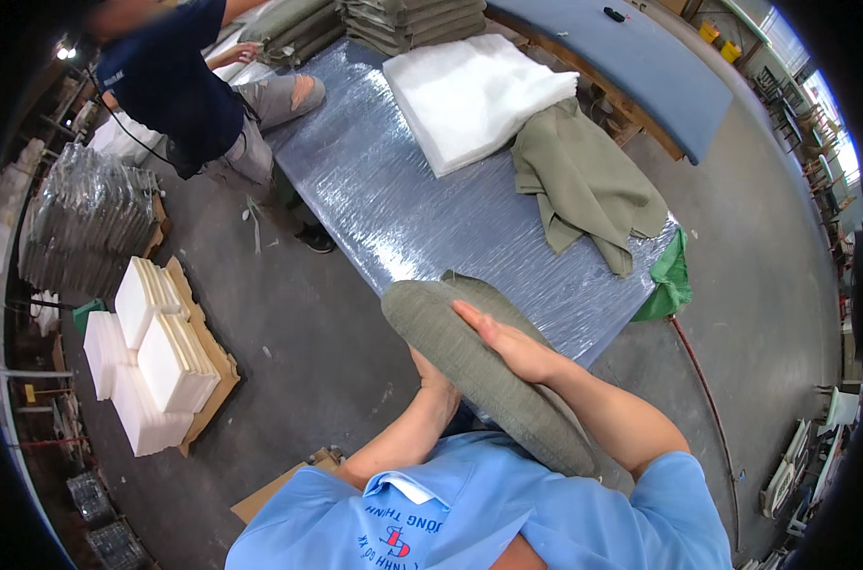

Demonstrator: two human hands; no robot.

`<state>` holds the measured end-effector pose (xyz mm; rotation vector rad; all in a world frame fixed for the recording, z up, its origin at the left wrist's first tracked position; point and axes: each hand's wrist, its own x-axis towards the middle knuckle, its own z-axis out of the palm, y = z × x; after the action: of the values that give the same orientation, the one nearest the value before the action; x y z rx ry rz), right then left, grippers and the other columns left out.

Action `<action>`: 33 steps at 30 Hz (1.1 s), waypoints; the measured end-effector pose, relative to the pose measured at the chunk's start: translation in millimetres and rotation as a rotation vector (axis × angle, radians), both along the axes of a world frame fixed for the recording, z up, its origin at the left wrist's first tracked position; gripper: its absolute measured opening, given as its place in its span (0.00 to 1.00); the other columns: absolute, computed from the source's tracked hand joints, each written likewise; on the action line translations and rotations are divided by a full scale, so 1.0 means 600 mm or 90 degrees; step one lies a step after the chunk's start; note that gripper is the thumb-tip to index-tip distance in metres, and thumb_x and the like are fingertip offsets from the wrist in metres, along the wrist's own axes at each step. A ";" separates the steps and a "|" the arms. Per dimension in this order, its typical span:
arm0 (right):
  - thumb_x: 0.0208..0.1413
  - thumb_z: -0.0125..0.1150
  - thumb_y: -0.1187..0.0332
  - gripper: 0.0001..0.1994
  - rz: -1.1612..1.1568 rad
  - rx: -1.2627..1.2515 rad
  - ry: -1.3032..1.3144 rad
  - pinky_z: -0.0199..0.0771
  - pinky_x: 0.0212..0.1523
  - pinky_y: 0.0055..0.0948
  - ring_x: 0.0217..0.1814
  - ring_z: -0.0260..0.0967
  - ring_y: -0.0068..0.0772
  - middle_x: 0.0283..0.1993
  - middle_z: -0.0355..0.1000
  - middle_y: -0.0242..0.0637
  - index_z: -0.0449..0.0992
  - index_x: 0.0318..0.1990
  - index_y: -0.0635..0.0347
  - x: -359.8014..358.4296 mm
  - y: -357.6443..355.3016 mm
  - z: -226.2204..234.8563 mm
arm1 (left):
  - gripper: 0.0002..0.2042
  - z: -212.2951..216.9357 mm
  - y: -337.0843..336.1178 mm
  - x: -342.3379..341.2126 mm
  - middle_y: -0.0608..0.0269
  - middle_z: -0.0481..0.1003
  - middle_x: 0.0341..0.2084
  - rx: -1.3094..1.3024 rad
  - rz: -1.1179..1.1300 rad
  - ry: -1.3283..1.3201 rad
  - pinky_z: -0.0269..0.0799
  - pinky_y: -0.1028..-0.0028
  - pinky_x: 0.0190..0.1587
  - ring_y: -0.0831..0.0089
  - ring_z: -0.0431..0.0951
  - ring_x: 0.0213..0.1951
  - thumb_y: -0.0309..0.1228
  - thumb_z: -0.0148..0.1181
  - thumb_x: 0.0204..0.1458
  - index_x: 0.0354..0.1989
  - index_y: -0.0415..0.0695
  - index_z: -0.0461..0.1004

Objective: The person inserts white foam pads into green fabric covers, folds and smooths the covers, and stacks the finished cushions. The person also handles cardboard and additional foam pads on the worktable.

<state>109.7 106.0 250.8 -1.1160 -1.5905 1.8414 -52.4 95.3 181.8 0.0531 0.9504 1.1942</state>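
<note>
A grey-green fabric cushion (469,351) stands on its edge, tilted, in front of my chest at the table's near end. My right hand (512,347) lies along its upper edge, fingers stretched out flat against the fabric. On its left side, my left hand (433,382) presses up to the cushion from below; its fingers are hidden behind it. Beyond, a loose grey-green cloth cover (583,176) lies crumpled on the plastic-wrapped table (384,185). It touches a thick stack of white padding sheets (469,95).
Another person (184,85) in a dark shirt is at the table's far left side. Stacked cushions (412,24) sit at the far end. White foam blocks (165,351) stand on cardboard at left. Green cloth (669,280) hangs at the right corner; a red hose (707,380) crosses the floor.
</note>
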 end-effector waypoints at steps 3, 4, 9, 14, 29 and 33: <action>0.74 0.28 0.38 0.41 -0.019 -0.011 -0.034 0.32 0.83 0.37 0.88 0.30 0.41 0.85 0.37 0.45 0.45 0.80 0.62 -0.025 0.022 -0.063 | 0.29 -0.021 -0.019 0.003 0.57 0.72 0.60 -0.056 -0.029 -0.218 0.71 0.60 0.65 0.64 0.72 0.62 0.55 0.36 0.72 0.68 0.46 0.66; 0.74 0.29 0.37 0.41 -0.028 -0.013 -0.034 0.32 0.83 0.38 0.88 0.30 0.40 0.85 0.38 0.45 0.45 0.80 0.61 -0.027 0.024 -0.081 | 0.29 -0.026 -0.018 0.005 0.57 0.72 0.60 -0.074 -0.037 -0.279 0.70 0.60 0.65 0.64 0.72 0.63 0.55 0.36 0.72 0.68 0.46 0.66; 0.73 0.30 0.35 0.41 -0.061 -0.049 -0.037 0.33 0.83 0.38 0.87 0.31 0.40 0.85 0.39 0.42 0.46 0.80 0.59 -0.030 0.045 -0.148 | 0.29 -0.087 -0.034 0.011 0.57 0.70 0.62 -0.138 -0.103 -0.382 0.70 0.60 0.66 0.64 0.72 0.64 0.55 0.37 0.72 0.69 0.46 0.64; 0.71 0.30 0.33 0.42 -0.062 -0.084 -0.061 0.34 0.83 0.40 0.87 0.33 0.41 0.85 0.40 0.40 0.49 0.80 0.56 -0.021 0.070 -0.199 | 0.29 -0.145 -0.053 0.016 0.57 0.69 0.63 -0.159 -0.188 -0.365 0.70 0.61 0.67 0.64 0.71 0.65 0.55 0.37 0.72 0.70 0.46 0.63; 0.72 0.30 0.33 0.41 0.003 -0.172 -0.116 0.39 0.82 0.42 0.86 0.40 0.43 0.83 0.46 0.44 0.53 0.79 0.56 -0.026 0.140 -0.303 | 0.30 -0.222 0.012 -0.046 0.56 0.66 0.68 0.091 -0.235 -0.026 0.68 0.63 0.68 0.64 0.68 0.68 0.55 0.38 0.73 0.74 0.47 0.58; 0.67 0.27 0.27 0.48 -0.032 -0.129 0.110 0.35 0.83 0.42 0.87 0.34 0.44 0.85 0.38 0.48 0.44 0.81 0.57 -0.029 0.153 -0.178 | 0.36 0.029 0.086 -0.046 0.51 0.47 0.78 0.174 0.006 0.184 0.47 0.60 0.77 0.58 0.47 0.78 0.57 0.27 0.73 0.80 0.44 0.42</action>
<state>92.0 197.7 144.2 -1.0385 -1.2918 2.0406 -80.2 146.7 199.5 0.4503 1.0307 1.3424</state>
